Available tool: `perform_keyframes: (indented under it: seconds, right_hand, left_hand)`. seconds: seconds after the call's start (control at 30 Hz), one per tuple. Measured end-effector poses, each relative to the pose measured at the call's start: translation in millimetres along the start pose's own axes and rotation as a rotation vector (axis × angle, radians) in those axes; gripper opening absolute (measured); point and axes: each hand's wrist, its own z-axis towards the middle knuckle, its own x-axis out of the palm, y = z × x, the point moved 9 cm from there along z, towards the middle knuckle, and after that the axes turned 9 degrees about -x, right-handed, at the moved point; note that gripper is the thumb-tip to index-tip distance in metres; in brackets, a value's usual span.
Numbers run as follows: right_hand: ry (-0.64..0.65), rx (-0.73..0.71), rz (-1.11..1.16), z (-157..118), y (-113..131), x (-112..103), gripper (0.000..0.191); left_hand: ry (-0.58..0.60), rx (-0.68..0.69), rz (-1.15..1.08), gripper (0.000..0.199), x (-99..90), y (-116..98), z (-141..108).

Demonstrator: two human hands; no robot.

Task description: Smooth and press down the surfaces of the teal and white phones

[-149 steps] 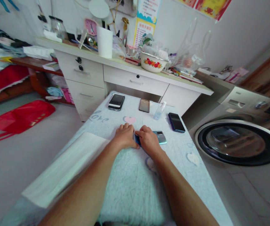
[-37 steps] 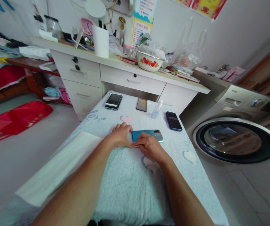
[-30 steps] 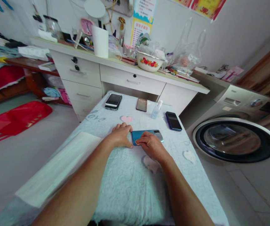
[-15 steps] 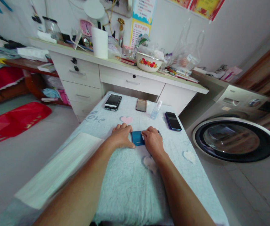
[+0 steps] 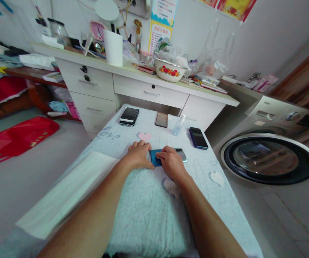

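Observation:
A smartphone (image 5: 154, 161) lies back up on the cloth-covered table, blue at its left end and silvery at the camera end. My left hand (image 5: 139, 156) braces the left end, thumb at the near corner and forefinger at the far one. My right hand (image 5: 171, 163) is over the phone's middle, fingers bunched and pressed on its back; what they hold, if anything, is hidden. Beyond the hands stand a clear spray bottle (image 5: 178, 125) and a brownish phone case (image 5: 161, 120). Another dark phone (image 5: 198, 138) rests to the right.
Stacked phones (image 5: 129, 116) lie at the table's far left corner. A long pale sheet (image 5: 70, 193) stretches along the left edge, under my left forearm. Behind is a white desk (image 5: 151, 94) bearing a flowered bowl (image 5: 169, 71) and a paper roll (image 5: 113, 48). A washing machine (image 5: 268, 159) stands at right.
My right hand has slid left along the phone's back, uncovering more of the silvery camera end. A white bit seen at its fingertips is now out of sight. My left hand stays put.

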Motion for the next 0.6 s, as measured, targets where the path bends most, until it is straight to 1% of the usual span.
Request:
perform_keyframes:
  seconds: [0.4,0.5,0.6]
  right_hand:
    - [0.026,-0.196,0.139,-9.9,16.3,-0.5,0.023]
    - [0.029,-0.210,0.174,-11.5,17.7,-2.4,0.022]
    - [0.029,-0.193,0.182,-12.3,14.5,-3.3,0.020]
  left_hand:
    - [0.003,0.007,0.012,0.069,2.5,2.3,1.6]
    - [0.002,0.010,0.010,0.069,2.9,2.7,1.8]
    - [0.000,0.009,0.004,0.068,2.7,2.8,1.9]
